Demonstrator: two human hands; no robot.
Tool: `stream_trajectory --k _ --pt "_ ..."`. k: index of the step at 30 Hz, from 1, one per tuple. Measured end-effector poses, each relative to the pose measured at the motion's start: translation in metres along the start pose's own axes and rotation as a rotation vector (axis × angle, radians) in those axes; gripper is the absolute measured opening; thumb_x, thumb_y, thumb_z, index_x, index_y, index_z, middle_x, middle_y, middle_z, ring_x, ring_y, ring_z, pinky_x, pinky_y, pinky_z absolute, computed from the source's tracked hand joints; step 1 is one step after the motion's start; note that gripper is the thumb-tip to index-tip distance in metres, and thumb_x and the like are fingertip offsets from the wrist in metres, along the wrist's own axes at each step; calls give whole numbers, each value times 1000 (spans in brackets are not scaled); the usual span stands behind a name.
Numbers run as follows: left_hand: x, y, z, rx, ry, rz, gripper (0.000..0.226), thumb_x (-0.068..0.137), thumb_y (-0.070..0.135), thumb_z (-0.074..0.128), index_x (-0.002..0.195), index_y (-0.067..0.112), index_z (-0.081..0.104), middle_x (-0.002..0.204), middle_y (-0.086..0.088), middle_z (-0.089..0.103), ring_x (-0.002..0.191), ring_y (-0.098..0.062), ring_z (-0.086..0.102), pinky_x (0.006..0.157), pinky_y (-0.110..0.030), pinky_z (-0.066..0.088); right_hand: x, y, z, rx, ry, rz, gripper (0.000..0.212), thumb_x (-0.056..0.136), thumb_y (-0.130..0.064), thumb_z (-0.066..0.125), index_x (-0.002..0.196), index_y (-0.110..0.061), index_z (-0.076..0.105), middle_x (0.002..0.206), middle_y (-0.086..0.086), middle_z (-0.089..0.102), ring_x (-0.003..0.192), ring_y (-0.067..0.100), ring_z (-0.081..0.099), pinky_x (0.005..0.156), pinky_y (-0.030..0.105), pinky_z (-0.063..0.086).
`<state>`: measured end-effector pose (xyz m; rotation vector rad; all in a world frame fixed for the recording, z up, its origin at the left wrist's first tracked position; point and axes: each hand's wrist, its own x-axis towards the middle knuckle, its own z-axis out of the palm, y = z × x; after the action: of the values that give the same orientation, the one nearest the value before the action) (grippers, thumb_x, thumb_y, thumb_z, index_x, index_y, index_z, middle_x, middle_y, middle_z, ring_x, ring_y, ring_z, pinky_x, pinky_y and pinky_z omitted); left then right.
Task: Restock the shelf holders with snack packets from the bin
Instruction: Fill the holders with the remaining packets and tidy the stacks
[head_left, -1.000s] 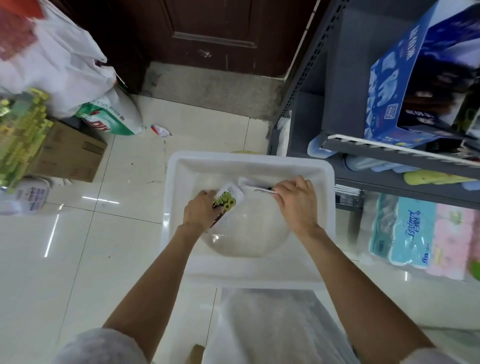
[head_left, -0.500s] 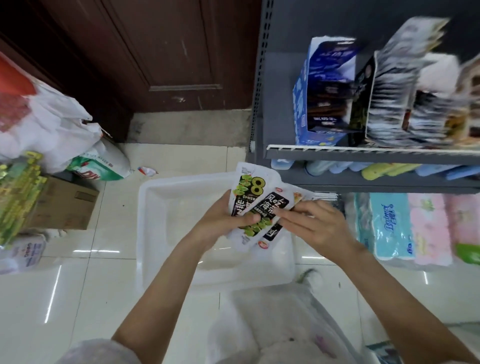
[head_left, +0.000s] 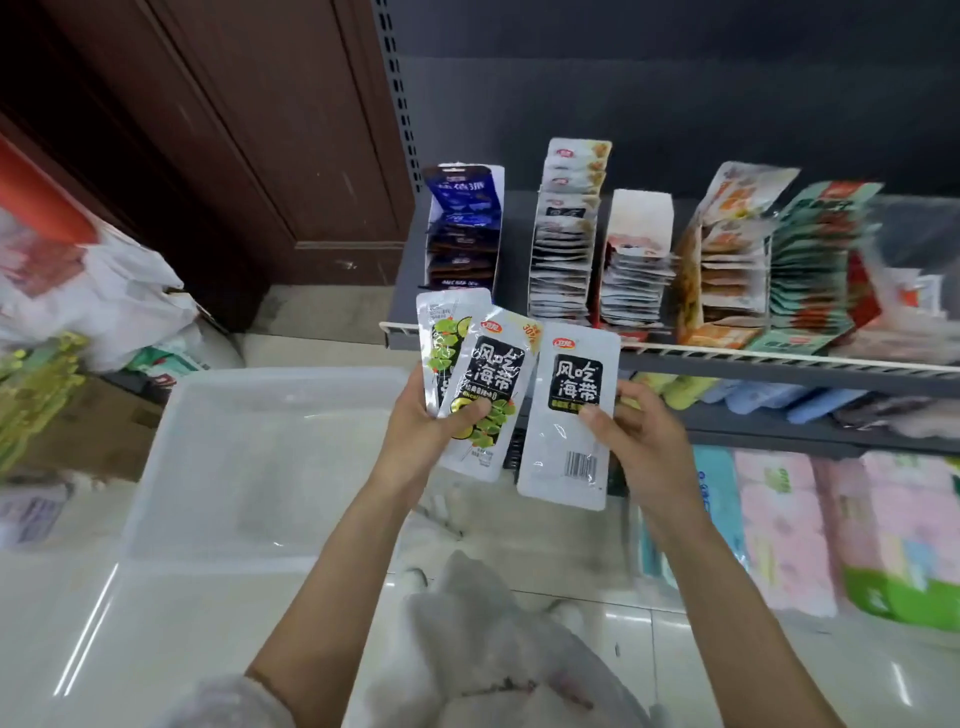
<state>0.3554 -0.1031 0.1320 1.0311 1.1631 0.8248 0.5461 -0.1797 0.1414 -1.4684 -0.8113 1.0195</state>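
Three snack packets are held up in front of the shelf (head_left: 779, 358). The left hand (head_left: 415, 431) holds two, fanned: the rear packet (head_left: 441, 338) is mostly covered by the front packet (head_left: 491, 395), so only its top and left strip show. The left thumb presses across the front packet's lower print; the other left fingers are hidden behind the packets. The right hand (head_left: 644, 441) pinches the third packet (head_left: 574, 415), turned barcode side out, thumb on its face and fingers curled behind its right edge.

The white bin (head_left: 208, 467) sits on the floor below the left hand, blurred; whether anything lies in it is hard to tell.

On the shelf stand five holders of packets in a row: a blue one (head_left: 462, 228) at the left, two white ones (head_left: 569, 234) (head_left: 636, 260), an orange one (head_left: 727, 260) and a green one (head_left: 815, 265). Further right everything smears into blur and is cut by the frame edge. Soft packs on the lower shelf and floor are too blurred to name
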Motion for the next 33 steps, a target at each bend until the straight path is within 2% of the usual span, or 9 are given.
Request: stream_trajectory --k 3,6,8,13,17,22,27,30,33 --pt "-13 3 43 -7 11 18 50 76 5 76 119 19 56 110 0 71 101 -18 67 83 -31 55 -7 -10 -29 -10 88 -169 24 85 -4 66 94 -24 59 87 -17 72 82 3 67 69 18 50" --pt "-23 9 72 -50 -33 -16 43 81 11 71 121 17 55 111 1 71 104 -20 66 88 -35 53 -2 -12 -61 -408 119 -701 23 81 1 61 84 -20 69 94 -21 67 93 8 62 86 27 44" --pt "-25 15 84 -71 -66 -39 43 81 17 69 122 17 57 112 0 71 105 -22 66 90 -39 52 10 -6 -77 -606 127 -972 20 80 0 58 78 -11 74 96 -11 69 95 16 61 93 39 41" --pt "-17 31 106 -43 -131 -8 52 71 19 72 120 13 58 112 -5 70 104 -25 67 89 -41 53 37 -4 -103 -849 160 -1222 23 92 -8 60 77 -12 77 96 -2 74 91 18 59 98 43 38" --pt "0 38 120 8 -95 71 52 70 3 77 117 13 57 107 -3 72 100 -24 68 82 -35 56 54 -15 -116 -903 82 -1166 20 82 -1 63 85 -15 77 114 4 68 108 25 53 100 44 37" --pt "31 49 123 -25 -11 175 48 75 -4 73 112 22 57 97 9 74 91 -9 69 70 -21 54 73 -38 -123 -432 230 -575 35 87 -9 51 120 -20 56 129 0 47 122 10 45 105 38 39" --pt "63 68 111 127 -141 225 54 73 0 77 114 27 55 108 5 71 100 -14 67 85 -34 56 122 -72 -110 -1100 -147 -884 55 80 -47 65 126 -23 48 135 5 46 130 25 36 112 44 25" --pt "76 76 107 148 -199 229 54 73 2 77 114 31 55 109 7 70 101 -15 67 84 -32 56 142 -91 -96 -1202 -242 -819 67 67 -57 68 120 -25 41 122 3 47 113 25 45 101 47 37" --pt "87 83 104 62 -205 213 54 73 5 75 118 26 54 111 5 70 103 -18 67 82 -34 56 154 -109 -87 -1243 -278 -710 71 62 -62 72 115 -26 40 110 -9 45 94 16 50 82 33 40"
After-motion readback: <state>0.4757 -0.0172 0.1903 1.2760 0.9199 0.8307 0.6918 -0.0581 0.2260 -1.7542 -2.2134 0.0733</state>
